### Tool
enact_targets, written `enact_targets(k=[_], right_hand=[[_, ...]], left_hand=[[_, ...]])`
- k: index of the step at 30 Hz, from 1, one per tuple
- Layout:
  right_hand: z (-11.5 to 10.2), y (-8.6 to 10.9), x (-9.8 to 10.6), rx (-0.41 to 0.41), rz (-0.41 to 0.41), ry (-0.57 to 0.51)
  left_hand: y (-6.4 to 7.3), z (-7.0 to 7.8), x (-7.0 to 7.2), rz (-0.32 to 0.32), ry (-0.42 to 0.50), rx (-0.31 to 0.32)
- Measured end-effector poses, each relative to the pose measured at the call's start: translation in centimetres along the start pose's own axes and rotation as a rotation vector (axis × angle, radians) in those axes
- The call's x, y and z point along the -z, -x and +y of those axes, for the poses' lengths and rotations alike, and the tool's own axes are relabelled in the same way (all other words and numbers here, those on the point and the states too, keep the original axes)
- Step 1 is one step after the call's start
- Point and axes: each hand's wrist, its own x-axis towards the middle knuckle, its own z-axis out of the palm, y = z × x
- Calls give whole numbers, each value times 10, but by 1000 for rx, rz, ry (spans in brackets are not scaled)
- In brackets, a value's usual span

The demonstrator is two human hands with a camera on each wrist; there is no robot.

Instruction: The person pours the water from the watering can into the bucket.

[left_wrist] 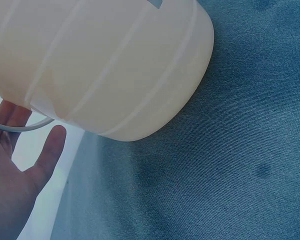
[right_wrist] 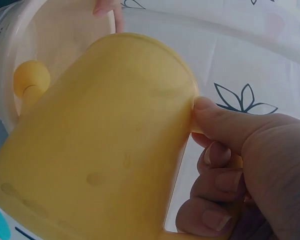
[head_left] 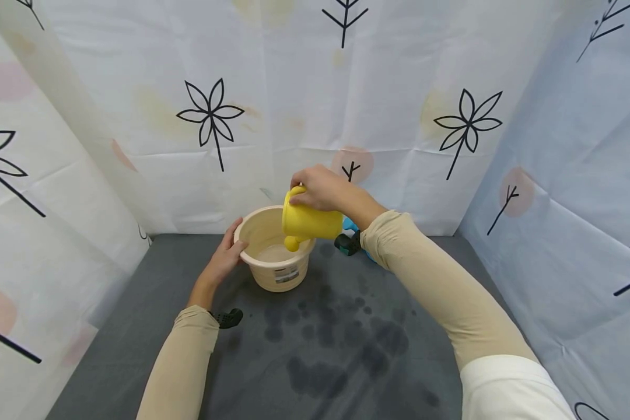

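In the head view, the cream bucket (head_left: pixel 280 278) stands on the dark grey cloth (head_left: pixel 273 373), its printed label (head_left: pixel 286 274) at the bucket's five o'clock. The left hand (head_left: pixel 223 255) holds the rim at about nine o'clock, the thumb reaching over the edge. The right hand (head_left: pixel 321 188) is clamped on the handle (head_left: pixel 297 190) of a yellow watering can (head_left: pixel 315 223), at the bucket's two o'clock. The can is tipped onto its side, its round spout head (head_left: pixel 292 243) over the bucket's mouth. Toward three o'clock from the bucket, a blue object (head_left: pixel 349 224) shows partly behind the right wrist; damp patches (head_left: pixel 320 373) mark the cloth toward five. A patterned backdrop (head_left: pixel 294 87) rises at twelve.

In the left wrist view, the bucket's ribbed wall fills ten to twelve o'clock. The left hand comes in at eight, thumb spread from the fingers, beside a pale curved band (left_wrist: pixel 22 128); the fingertips are hidden.

In the right wrist view, the can fills the middle and the right hand curls round its handle at four o'clock, thumb against the can. The spout head sits at ten, in front of the bucket's inner wall; left-hand fingers show at the rim near eleven.
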Motion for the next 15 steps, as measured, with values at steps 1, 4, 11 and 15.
enact_targets(k=[1, 4, 11, 15], right_hand=[[0, 0, 0, -1, -1, 0], [-1, -1, 1, -6, -2, 5], [-4, -4, 2, -9, -21, 34], [-6, -5, 2, 0, -33, 41]], left_hand=[[0, 0, 0, 2, 1, 0], [0, -1, 1, -2, 0, -7], [0, -1, -1, -1, 13, -5], [0, 0, -1, -1, 8, 8]])
